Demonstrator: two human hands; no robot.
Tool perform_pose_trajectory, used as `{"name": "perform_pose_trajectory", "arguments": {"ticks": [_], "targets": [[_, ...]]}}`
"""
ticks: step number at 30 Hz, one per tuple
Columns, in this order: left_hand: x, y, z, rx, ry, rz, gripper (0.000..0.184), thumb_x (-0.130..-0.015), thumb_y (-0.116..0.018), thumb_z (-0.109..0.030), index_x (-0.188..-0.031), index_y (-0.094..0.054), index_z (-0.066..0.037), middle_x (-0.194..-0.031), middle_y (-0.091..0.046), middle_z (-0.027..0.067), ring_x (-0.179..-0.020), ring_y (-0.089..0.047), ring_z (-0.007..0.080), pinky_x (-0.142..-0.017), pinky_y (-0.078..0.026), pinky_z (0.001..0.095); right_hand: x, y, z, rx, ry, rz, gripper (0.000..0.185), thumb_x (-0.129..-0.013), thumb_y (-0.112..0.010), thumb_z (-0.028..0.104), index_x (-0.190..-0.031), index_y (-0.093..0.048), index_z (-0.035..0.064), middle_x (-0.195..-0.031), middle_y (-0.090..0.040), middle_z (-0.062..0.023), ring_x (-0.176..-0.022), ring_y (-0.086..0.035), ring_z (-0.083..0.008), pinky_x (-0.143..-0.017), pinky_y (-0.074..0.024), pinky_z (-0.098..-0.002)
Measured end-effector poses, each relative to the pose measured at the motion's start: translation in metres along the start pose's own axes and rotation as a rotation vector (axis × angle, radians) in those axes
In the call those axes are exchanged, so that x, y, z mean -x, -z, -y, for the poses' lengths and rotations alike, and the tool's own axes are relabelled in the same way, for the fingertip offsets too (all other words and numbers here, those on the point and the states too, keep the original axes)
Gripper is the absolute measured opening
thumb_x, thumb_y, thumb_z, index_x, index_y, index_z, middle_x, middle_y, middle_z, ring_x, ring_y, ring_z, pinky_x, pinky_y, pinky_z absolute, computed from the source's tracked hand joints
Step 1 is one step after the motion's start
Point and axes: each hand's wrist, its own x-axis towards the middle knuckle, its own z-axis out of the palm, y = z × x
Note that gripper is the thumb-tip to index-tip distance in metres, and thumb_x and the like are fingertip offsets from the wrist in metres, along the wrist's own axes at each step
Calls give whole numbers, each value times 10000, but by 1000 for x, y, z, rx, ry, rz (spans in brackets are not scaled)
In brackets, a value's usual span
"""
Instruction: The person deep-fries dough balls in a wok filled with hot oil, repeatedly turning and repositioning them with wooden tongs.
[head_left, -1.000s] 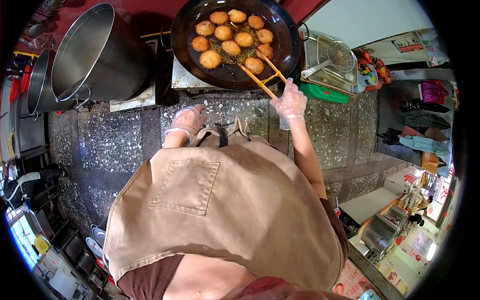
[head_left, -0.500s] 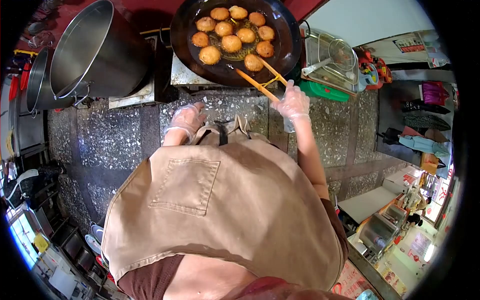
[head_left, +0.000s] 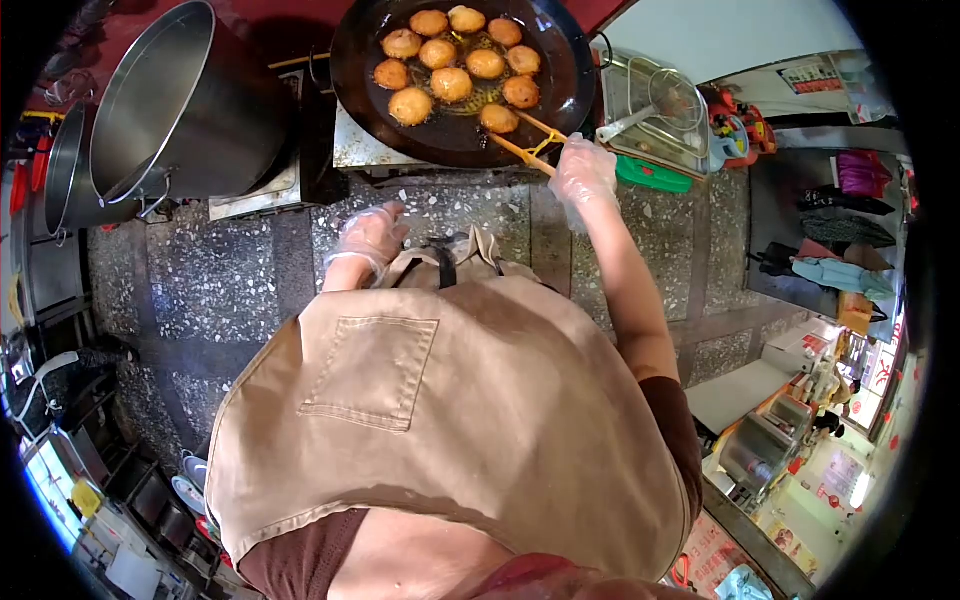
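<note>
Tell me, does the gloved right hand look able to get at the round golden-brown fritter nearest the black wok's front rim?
Probably yes, by tool: the right hand holds long tan wooden chopsticks, their tips parted close beside that fritter, and nothing visible lies in between.

R arm (head_left: 634, 285) was extended fwd, R hand (head_left: 585, 174) was gloved & curled in a grip, L hand (head_left: 368, 238) was gloved, held lower, loosely bent, L forearm (head_left: 346, 273) mostly hidden
</note>
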Motion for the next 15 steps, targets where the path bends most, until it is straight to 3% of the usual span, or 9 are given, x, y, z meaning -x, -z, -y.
{"name": "perform_pose_trajectory", "arguments": {"ticks": [4,7,8,11,15], "targets": [[1,0,1,1,14,2,391,-869,-598,-242,-1219,-577,-71,-1104,-640,226,-1047,-608,374,-903,-474,442,-9,7,0,-11,11,35,463,-754,-723,318,-1078,-585,19,-1027,-674,-129,-984,-664,-241,-814,-515,-346],[2,0,0,10,12,-5,383,-869,-597,-236,-1214,-581,-71,-1104,-640,226,-1046,-609,374,-901,-475,443,-19,22,-9,-227,-5,366,528,-727,-731,438,-988,-678,-17,-1031,-689,-132,-994,-660,-235,-839,-499,-337],[3,1,0,10,12,-5,378,-870,-596,-234,-1210,-584,-70,-1104,-640,227,-1046,-609,374,-901,-475,444,-27,18,-16,-223,-2,365,528,-727,-731,438,-988,-678,-17,-1031,-689,-132,-994,-660,-235,-839,-499,-337],[4,4,-1,19,11,-3,367,-872,-596,-228,-1202,-588,-66,-1102,-640,229,-1046,-608,374,-901,-475,444,-41,-3,-35,-672,-67,590,578,-720,-747,462,-957,-663,-59,-886,-646,-157,-797,-618,-219,-705,-483,-351],[4,4,-3,14,7,-6,363,-874,-598,-225,-1197,-589,-60,-1101,-641,226,-1047,-608,373,-900,-476,443,-43,-13,-43,-1029,-250,661,625,-732,-750,455,-1073,-619,-52,-930,-607,-126,-712,-562,-217,-652,-467,-382]]}}
